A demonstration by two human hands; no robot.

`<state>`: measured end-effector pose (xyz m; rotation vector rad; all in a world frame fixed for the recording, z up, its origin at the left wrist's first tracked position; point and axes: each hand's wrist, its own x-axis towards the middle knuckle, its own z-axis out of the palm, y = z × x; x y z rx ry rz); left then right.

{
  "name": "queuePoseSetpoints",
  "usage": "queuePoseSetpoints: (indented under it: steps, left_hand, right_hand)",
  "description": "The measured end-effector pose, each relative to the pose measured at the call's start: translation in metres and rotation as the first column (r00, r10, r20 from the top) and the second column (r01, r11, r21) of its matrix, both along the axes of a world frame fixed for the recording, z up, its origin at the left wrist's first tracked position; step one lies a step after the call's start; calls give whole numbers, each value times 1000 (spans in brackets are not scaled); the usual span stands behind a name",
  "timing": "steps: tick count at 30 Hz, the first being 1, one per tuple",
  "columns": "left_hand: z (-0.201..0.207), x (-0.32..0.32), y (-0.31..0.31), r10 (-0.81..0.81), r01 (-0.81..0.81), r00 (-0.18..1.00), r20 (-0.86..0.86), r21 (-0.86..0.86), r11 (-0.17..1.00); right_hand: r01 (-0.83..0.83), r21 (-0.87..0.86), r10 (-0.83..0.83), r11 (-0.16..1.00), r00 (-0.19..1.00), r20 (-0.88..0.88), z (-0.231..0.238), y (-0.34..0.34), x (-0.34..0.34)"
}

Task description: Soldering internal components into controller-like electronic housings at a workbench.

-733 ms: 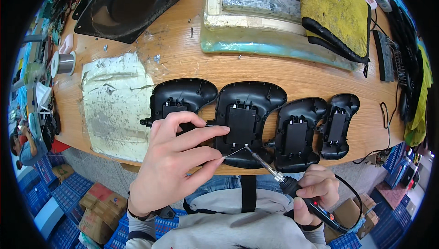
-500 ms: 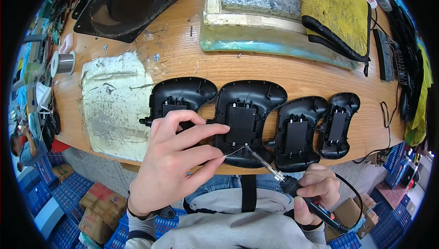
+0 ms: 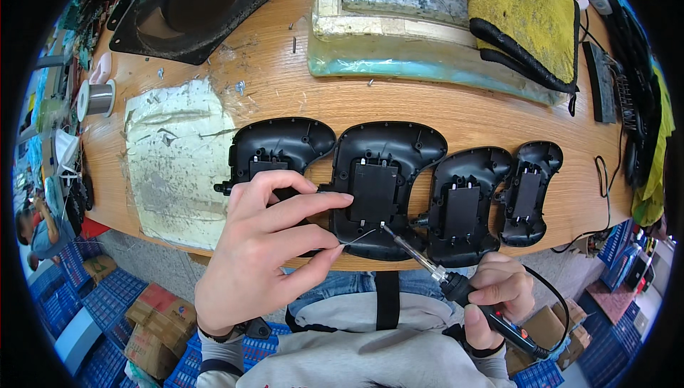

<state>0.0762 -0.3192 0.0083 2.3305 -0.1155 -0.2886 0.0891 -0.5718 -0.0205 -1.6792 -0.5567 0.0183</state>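
Four black curved plastic shells stand in a row along the table's near edge, each with a rectangular block and small metal tabs. My left hand (image 3: 260, 249) pinches a thin solder wire (image 3: 360, 236) between thumb and finger, while its index fingertip rests by the block of the second shell (image 3: 420, 144). My right hand (image 3: 502, 290) grips a soldering iron (image 3: 456, 287), its tip at a lower metal tab of that block. The wire's end stops just short of the tip. My left hand partly covers the first shell (image 3: 310, 133). To the right are the third shell (image 3: 491, 163) and fourth shell (image 3: 545, 156).
A stained pale sheet (image 3: 174, 167) lies at left, near a solder spool (image 3: 97, 99). Farther back are a black fan frame (image 3: 206, 49), a tray-like box (image 3: 399, 67) and a yellow cloth (image 3: 524, 17). The iron's cord (image 3: 563, 302) loops at right.
My left hand has drawn back slightly to the left, and the solder wire's end has come away from the iron's tip. The iron's tip stays by the same metal tab.
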Motion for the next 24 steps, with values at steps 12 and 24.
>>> queuePoseSetpoints:
  steps: [12, 24]
  left_hand:
    - [5, 26, -37, 28, -25, 994, 103, -28, 999]
    - [-7, 43, -58, -24, 19, 992, 128, 41, 999]
  right_hand:
    - [443, -73, -449, 894, 875, -181, 23, -21, 0]
    - [402, -65, -407, 913, 903, -138, 13, -32, 12]
